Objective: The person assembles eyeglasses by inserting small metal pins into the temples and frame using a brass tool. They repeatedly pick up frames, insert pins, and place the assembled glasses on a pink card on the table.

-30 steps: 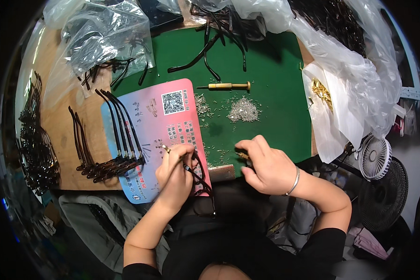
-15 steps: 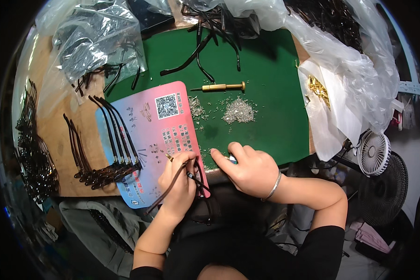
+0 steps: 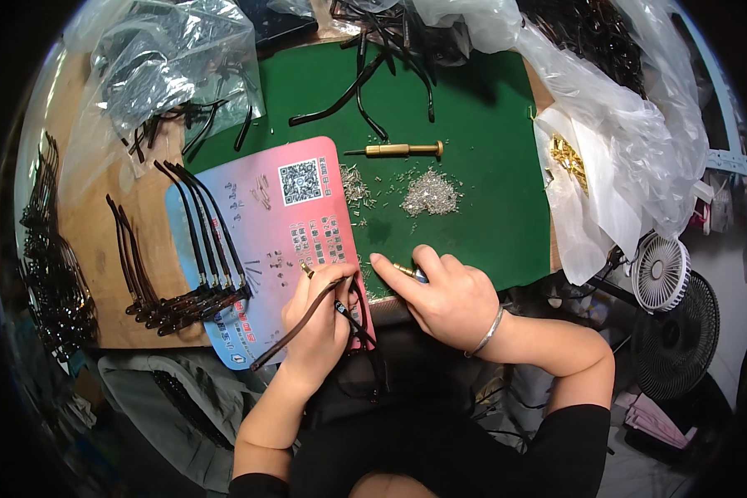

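Observation:
My left hand [image 3: 317, 332] is closed around a dark pair of glasses, with one brown temple arm [image 3: 297, 329] slanting down past the wrist. The rest of the glasses hangs over the table's near edge, dark against dark and hard to make out. A short brass-coloured end [image 3: 307, 270] sticks up by the left fingers; its kind is unclear. My right hand [image 3: 456, 300] keeps a small brass-and-blue screwdriver [image 3: 410, 272] in its curled fingers. Its index finger stretches to loose tiny screws [image 3: 367, 274] at the green mat's near edge.
Screw piles [image 3: 431, 193] and a brass screwdriver [image 3: 398, 150] lie on the green mat [image 3: 490, 166]. A pink-blue card [image 3: 257, 224] bears small parts and several folded glasses [image 3: 199, 303]. Plastic bags [image 3: 174, 66], more frames [image 3: 54, 274] and gold pieces [image 3: 568, 162] surround it. Fans [image 3: 661, 271] stand right.
More of the brass part of the screwdriver shows beside my right index finger. The glasses in my left hand have shifted slightly. The whole view has moved a little.

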{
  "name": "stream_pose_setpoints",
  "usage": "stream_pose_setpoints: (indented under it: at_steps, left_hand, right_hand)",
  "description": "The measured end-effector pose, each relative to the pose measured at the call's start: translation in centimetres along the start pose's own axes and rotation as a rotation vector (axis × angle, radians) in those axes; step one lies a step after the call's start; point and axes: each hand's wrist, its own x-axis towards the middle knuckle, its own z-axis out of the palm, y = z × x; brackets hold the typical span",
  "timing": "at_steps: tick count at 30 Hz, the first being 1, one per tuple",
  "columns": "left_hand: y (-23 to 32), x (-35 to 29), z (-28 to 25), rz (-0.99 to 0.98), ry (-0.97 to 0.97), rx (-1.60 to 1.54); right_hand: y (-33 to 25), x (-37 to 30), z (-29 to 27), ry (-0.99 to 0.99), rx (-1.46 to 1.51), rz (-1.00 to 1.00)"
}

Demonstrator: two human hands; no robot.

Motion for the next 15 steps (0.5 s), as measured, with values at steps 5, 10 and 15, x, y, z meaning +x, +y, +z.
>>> stream_pose_setpoints:
  at_steps: [5,10,15]
  left_hand:
    - [-0.1,0.4,-0.8,-0.013,-0.093,-0.054]
    - [0.2,0.5,-0.9,-0.045,-0.143,-0.049]
    - [0.0,0.2,-0.8,-0.044,-0.135,-0.051]
  right_hand:
    - [1.4,1.0,-1.6,-0.204,0.396,0.016]
    - [0.7,0.9,-0.5,-0.165,0.582,-0.026]
    - [0.8,0.8,0.1,-0.107,0.589,-0.041]
